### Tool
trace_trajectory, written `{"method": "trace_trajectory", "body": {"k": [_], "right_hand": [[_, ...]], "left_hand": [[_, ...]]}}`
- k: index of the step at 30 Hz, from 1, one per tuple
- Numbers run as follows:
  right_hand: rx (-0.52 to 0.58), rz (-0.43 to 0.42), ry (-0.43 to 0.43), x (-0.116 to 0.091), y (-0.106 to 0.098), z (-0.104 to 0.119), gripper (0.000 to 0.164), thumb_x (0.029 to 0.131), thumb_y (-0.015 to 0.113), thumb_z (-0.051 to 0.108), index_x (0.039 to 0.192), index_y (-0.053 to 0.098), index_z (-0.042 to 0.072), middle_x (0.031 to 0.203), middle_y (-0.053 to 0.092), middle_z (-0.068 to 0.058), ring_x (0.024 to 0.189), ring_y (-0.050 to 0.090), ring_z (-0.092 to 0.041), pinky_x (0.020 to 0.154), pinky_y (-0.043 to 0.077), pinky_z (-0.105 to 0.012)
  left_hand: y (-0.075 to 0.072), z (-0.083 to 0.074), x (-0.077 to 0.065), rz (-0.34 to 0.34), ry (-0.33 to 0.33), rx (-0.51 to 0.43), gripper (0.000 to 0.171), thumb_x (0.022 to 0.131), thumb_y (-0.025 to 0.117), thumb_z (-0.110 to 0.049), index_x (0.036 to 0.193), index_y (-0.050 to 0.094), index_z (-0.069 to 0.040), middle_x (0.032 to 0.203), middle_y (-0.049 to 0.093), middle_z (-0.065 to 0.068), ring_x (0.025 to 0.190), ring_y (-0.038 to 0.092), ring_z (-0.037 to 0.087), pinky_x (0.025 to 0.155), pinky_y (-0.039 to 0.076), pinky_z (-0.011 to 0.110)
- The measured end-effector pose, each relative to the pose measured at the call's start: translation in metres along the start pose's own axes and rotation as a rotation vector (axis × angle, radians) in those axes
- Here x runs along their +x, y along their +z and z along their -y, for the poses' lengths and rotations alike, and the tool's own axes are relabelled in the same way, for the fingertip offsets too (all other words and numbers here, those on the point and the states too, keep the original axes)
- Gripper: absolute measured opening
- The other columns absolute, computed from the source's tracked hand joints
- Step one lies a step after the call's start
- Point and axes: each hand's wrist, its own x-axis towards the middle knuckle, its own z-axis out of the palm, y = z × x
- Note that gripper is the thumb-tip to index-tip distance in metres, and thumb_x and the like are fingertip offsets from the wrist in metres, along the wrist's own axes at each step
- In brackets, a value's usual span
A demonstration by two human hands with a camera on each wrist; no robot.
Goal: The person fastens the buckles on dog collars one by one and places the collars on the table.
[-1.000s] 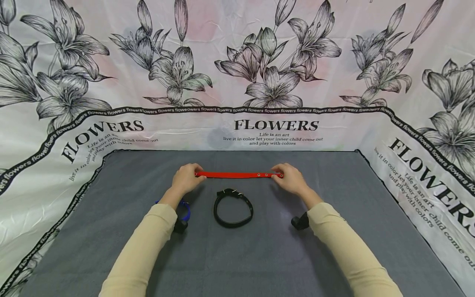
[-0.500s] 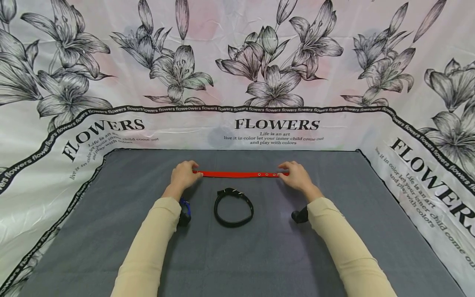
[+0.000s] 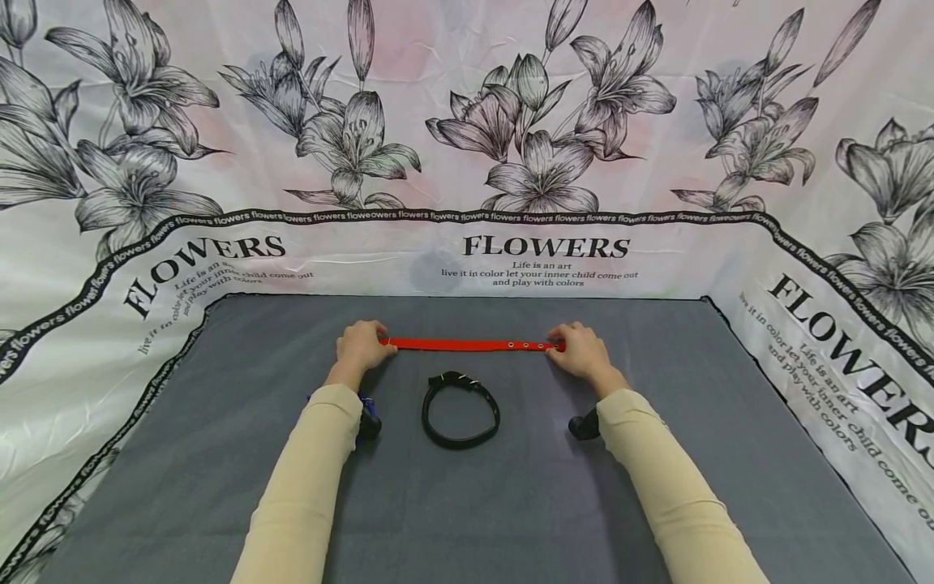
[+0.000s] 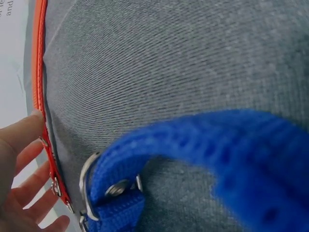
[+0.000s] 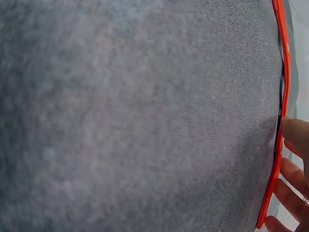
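A red collar lies stretched straight across the far part of the grey cloth, with metal eyelets toward its right end. My left hand pinches its left end; in the left wrist view the buckle shows beside the fingers. At the eyelet end, my right hand holds the collar between thumb and fingers, and the tip sticks out past the thumb. Nearer the body sits a black collar, buckled into a loop, touched by neither hand. A blue collar is mostly hidden under my left wrist in the head view.
Grey cloth covers the table. White fabric printed with flowers and lettering rises along the back and both sides. A black wrist-camera piece hangs below the right sleeve, and another by the left.
Both hands have shifted slightly outward along the red collar, the left one to the left and the right one to the right. The black collar has stayed in place.
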Motion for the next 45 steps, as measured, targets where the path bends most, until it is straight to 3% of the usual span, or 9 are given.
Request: {"method": "trace_trajectory", "body": {"k": [14,20,29,39,45], "right_hand": [[-0.095,-0.01,0.028,-0.002,0.004,0.0,0.022,0.086,0.063,0.027,0.1,0.061,0.009,0.1,0.055,-0.014,0.095,0.052,-0.035,0.077,0.039,-0.053],[-0.107,0.008,0.01,-0.002,0.0,0.001,0.021,0.087,0.062,0.027,0.099,0.06,0.01,0.1,0.056,-0.013,0.094,0.053,-0.033,0.077,0.04,-0.052],[-0.128,0.015,-0.041,-0.006,-0.007,0.0,0.021,0.087,0.062,0.028,0.098,0.063,0.011,0.095,0.056,-0.011,0.091,0.053,-0.032,0.073,0.04,-0.049],[-0.102,-0.048,-0.144,-0.006,-0.016,0.0,0.017,0.088,0.06,0.025,0.098,0.063,0.011,0.085,0.057,-0.007,0.077,0.054,-0.026,0.061,0.042,-0.043],[-0.053,-0.081,-0.196,-0.008,-0.017,0.001,0.014,0.088,0.059,0.022,0.096,0.064,0.011,0.084,0.059,-0.006,0.074,0.056,-0.023,0.061,0.045,-0.043]], "left_hand": [[0.0,-0.003,-0.003,0.029,-0.015,0.079,0.022,0.082,0.068,-0.022,0.098,0.066,-0.008,0.106,0.057,0.015,0.102,0.048,0.037,0.087,0.037,0.051],[-0.004,-0.002,-0.003,0.049,-0.005,0.118,0.021,0.081,0.069,-0.025,0.095,0.067,-0.009,0.104,0.06,0.013,0.101,0.05,0.036,0.088,0.037,0.051],[-0.013,0.001,-0.005,0.056,0.043,0.084,0.022,0.081,0.069,-0.027,0.093,0.062,-0.01,0.1,0.063,0.01,0.095,0.054,0.031,0.086,0.036,0.048],[-0.025,0.015,-0.013,-0.001,0.14,0.001,0.028,0.086,0.065,-0.028,0.106,0.063,-0.008,0.103,0.064,0.011,0.095,0.057,0.031,0.086,0.038,0.049],[-0.027,0.024,-0.019,-0.032,0.179,-0.045,0.027,0.089,0.061,-0.027,0.107,0.063,-0.007,0.101,0.064,0.013,0.091,0.057,0.029,0.082,0.042,0.045]]}}
